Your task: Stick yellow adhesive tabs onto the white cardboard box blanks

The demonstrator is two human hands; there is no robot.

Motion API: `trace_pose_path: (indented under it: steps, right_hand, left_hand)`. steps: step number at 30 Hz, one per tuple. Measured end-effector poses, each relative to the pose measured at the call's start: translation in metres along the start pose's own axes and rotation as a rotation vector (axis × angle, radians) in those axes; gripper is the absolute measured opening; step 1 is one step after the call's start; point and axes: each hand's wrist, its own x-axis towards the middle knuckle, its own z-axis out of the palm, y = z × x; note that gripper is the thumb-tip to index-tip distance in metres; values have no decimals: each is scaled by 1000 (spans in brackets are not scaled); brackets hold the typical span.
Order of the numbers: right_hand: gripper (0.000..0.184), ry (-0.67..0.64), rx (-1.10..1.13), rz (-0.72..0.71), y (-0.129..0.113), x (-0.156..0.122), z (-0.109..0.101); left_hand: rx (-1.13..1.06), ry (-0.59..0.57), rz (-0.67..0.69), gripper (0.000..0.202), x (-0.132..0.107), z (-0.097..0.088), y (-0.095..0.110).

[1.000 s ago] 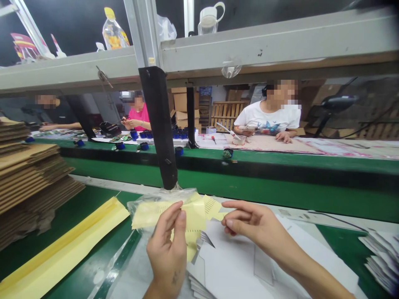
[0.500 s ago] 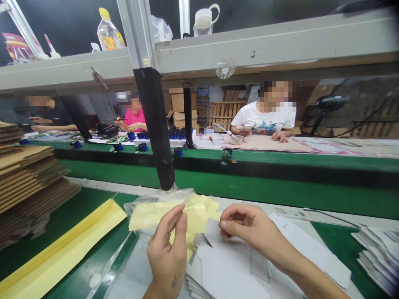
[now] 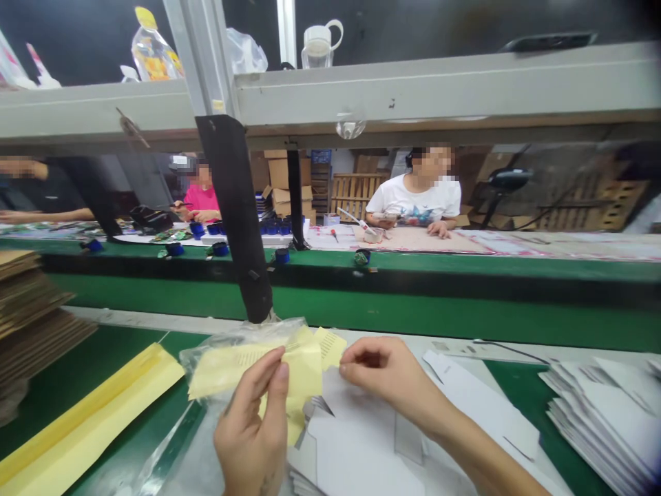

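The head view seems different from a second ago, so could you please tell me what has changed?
The camera has turned right, so the scene sits further left. The right hand has curled in its outstretched index finger and come slightly nearer the yellow paper. The left hand still pinches that paper; the white cards lie as before.

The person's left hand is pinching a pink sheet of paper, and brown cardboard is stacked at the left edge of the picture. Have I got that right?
Not quite: the sheet of paper pinched by the left hand is yellow, not pink, as the head view shows. The brown cardboard is indeed stacked at the picture's left edge.
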Motion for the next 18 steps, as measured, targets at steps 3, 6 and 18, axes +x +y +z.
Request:
trace_pose_path:
  steps: [3,6,18]
  right_hand:
    - [6,-27,62,32,-4,4,7]
    - [9,-51,109,66,-4,7,11]
    - [21,-110,-24,119,9,9,0]
  left_hand:
    - [-8,44,-19,26,1,1,3]
    - [-3,45,-24,29,2,1,4]
    - [-12,-61,130,15,-2,2,-5]
